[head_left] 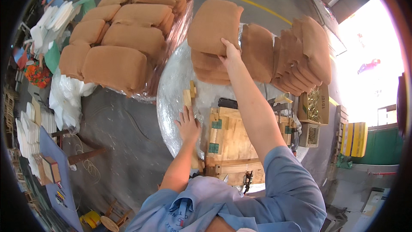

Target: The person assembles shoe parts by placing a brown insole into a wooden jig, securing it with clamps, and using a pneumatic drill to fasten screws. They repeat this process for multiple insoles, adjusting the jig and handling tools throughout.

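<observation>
My right hand (231, 52) reaches far out and grips the near right edge of a brown padded cushion (213, 23), thumb on top and fingers mostly hidden. This cushion lies tilted on a short pile of similar brown cushions (210, 68). Fingers spread, my left hand (188, 124) holds nothing over the plastic-covered round table (169, 103), close to small wooden blocks (187, 98). In front of my body is a wooden box-like jig (238, 133) with green corner pieces, and a black tool (227, 102) lies at its far edge.
More brown cushions (307, 53) stand leaning at the table's right. A carton (316, 105) of small brass-coloured parts is beyond the jig's right. Large plastic-wrapped stacks of brown cushions (113, 66) rise at far left. A blue bench (58, 176) and people are farther left.
</observation>
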A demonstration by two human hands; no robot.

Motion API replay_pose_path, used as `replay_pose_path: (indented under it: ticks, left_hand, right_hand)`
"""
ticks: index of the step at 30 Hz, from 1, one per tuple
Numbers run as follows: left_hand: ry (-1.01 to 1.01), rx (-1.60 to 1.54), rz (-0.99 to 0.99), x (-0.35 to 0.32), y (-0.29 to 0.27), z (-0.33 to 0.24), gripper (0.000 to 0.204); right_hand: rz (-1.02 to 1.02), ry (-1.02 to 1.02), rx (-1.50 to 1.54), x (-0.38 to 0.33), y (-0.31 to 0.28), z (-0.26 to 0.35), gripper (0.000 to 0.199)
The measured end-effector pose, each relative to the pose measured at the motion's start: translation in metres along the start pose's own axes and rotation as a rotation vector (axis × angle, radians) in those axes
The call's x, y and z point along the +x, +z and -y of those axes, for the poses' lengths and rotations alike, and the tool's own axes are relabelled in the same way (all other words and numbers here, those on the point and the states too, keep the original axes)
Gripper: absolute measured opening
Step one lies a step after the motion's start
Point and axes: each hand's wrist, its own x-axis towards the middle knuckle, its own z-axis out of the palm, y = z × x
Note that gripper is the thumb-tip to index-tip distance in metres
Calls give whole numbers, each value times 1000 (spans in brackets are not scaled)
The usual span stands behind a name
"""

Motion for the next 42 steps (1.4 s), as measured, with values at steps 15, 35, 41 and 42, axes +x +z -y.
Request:
replay_pose_path:
  ticks: [15, 35, 41, 42]
  left_hand:
    - [91, -1210, 339, -35, -95, 0, 88]
    - [330, -1262, 150, -101, -165, -44, 75]
    - [535, -634, 285, -150, -81, -92, 71]
    - [577, -492, 271, -159, -82, -91, 70]
  right_hand:
    - [382, -247, 110, -363, -276, -54, 82]
    - [200, -1023, -716, -500, -399, -116, 41]
    - [-76, -295, 725, -493, -436, -130, 58]
    - [45, -200, 879, -503, -436, -133, 61]
